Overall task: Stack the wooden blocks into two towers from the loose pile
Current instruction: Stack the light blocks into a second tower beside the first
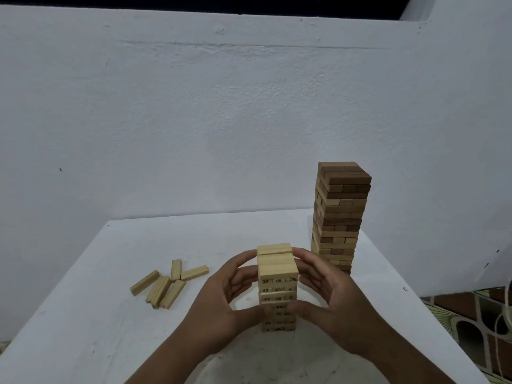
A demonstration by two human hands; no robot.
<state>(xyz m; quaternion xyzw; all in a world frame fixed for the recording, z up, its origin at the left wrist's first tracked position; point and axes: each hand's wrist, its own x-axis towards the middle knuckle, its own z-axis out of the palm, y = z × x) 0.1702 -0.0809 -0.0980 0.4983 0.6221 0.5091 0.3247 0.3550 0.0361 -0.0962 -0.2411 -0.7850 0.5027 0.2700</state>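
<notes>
A white table (pixel 83 314) carries a pale tower (pixel 278 289), a darker tower (pixel 339 217), and loose blocks (pixel 166 284).

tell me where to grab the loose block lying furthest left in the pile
Pinch the leftmost loose block across its two long sides near the middle, coming from above. It lies flat on the table, and apart from the rest, so both long sides are free.

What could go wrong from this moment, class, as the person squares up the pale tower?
1. The left hand and right hand flank the pale tower; an uneven squeeze could shift its layers or topple it.
2. Its top block looks offset, so it might slide off.
3. The tall brown tower stands close behind; a knock from the right hand could fell it.
</notes>
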